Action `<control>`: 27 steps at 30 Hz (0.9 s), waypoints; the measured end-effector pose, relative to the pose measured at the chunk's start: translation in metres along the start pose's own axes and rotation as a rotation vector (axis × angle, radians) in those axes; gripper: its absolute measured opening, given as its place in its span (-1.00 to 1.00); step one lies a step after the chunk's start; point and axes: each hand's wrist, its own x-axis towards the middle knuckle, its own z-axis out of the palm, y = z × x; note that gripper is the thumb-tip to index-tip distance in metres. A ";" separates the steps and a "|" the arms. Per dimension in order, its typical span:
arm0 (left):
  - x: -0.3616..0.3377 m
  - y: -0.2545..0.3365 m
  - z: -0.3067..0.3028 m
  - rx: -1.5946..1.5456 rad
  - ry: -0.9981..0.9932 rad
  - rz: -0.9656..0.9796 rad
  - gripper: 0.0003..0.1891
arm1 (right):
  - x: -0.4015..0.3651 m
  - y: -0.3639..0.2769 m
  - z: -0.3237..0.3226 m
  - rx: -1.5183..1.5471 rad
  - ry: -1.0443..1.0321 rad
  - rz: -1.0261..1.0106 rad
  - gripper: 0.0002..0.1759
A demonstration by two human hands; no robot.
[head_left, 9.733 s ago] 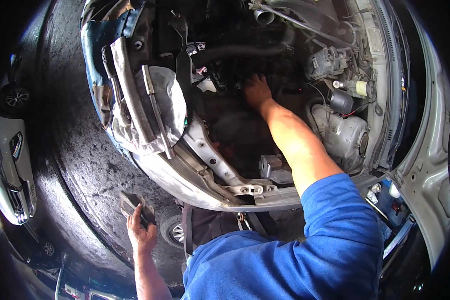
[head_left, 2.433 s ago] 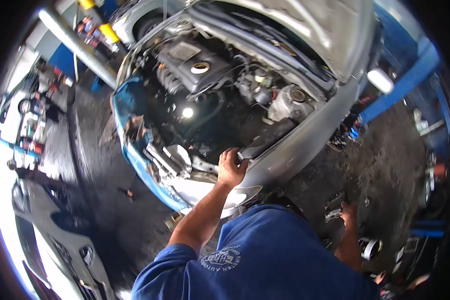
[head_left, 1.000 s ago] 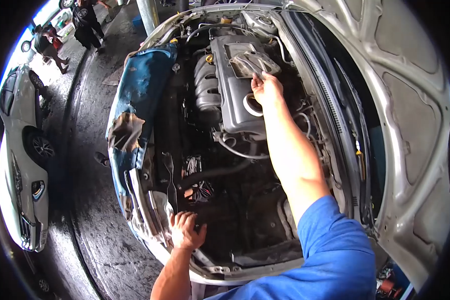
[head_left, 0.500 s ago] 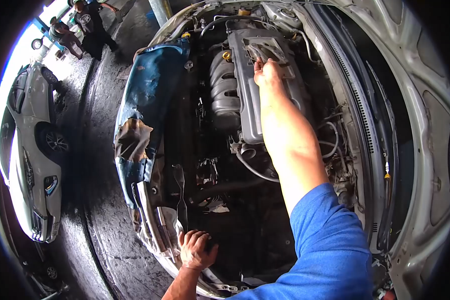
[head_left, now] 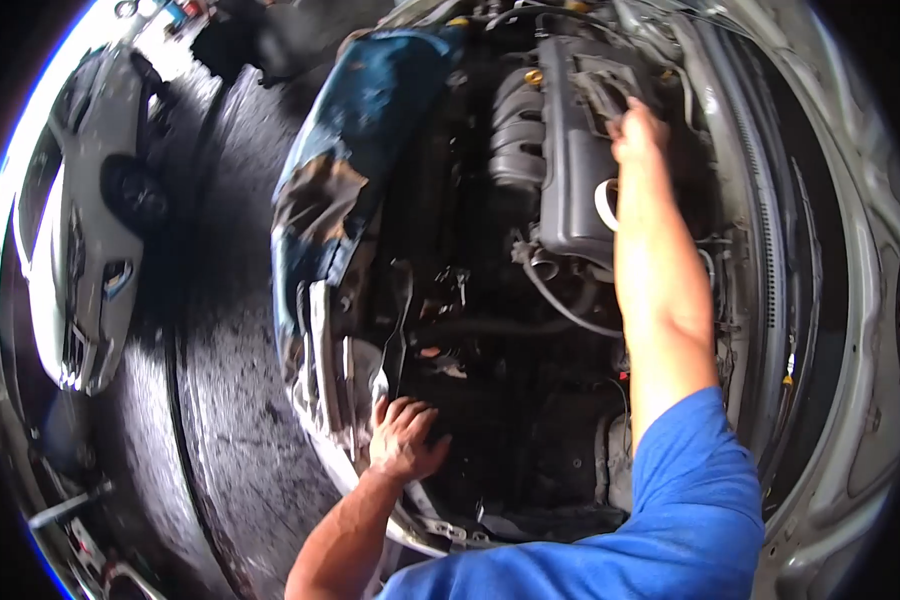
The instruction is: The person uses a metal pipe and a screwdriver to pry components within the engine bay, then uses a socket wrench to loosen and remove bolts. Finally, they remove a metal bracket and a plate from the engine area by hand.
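Note:
My left hand [head_left: 406, 440] rests on the front edge of a car's engine bay, fingers apart, beside a thin upright metal strip [head_left: 400, 320]. My right arm stretches over the grey plastic engine cover [head_left: 573, 190]. My right hand [head_left: 640, 132] is at the right side of the cover's recess, close to several metal pieces [head_left: 600, 95] lying there. Blur hides whether its fingers hold anything. A white ring-shaped thing [head_left: 605, 205] shows partly behind my right forearm. The yellow oil cap [head_left: 533, 77] sits left of the cover.
A blue, torn front panel [head_left: 370, 110] runs along the bay's left side. The raised hood [head_left: 860, 250] stands at the right. Across the wet floor [head_left: 240, 400] is a parked light-coloured car [head_left: 95, 250]. A dark blurred figure [head_left: 260, 40] is at the top left.
The view has shifted, so the engine bay appears farther right. My right hand has moved rightward over the cover's recess, uncovering the white ring. My left hand stays on the front edge.

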 end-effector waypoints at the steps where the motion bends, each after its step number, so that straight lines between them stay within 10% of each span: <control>1: -0.001 -0.001 0.000 0.005 -0.028 -0.016 -0.49 | -0.011 0.002 -0.005 0.001 -0.025 -0.090 -0.68; 12: -0.002 -0.004 -0.005 -0.063 0.028 0.005 -0.54 | -0.219 0.010 -0.137 -0.698 -0.762 -0.403 -0.68; 23: -0.010 -0.015 -0.004 -0.224 0.145 0.152 -0.65 | -0.442 0.075 -0.269 -1.068 -0.982 0.094 -0.50; 27: -0.021 -0.056 -0.029 -0.364 0.472 0.084 -0.55 | -0.474 0.102 -0.246 -1.220 -0.978 -0.411 -0.56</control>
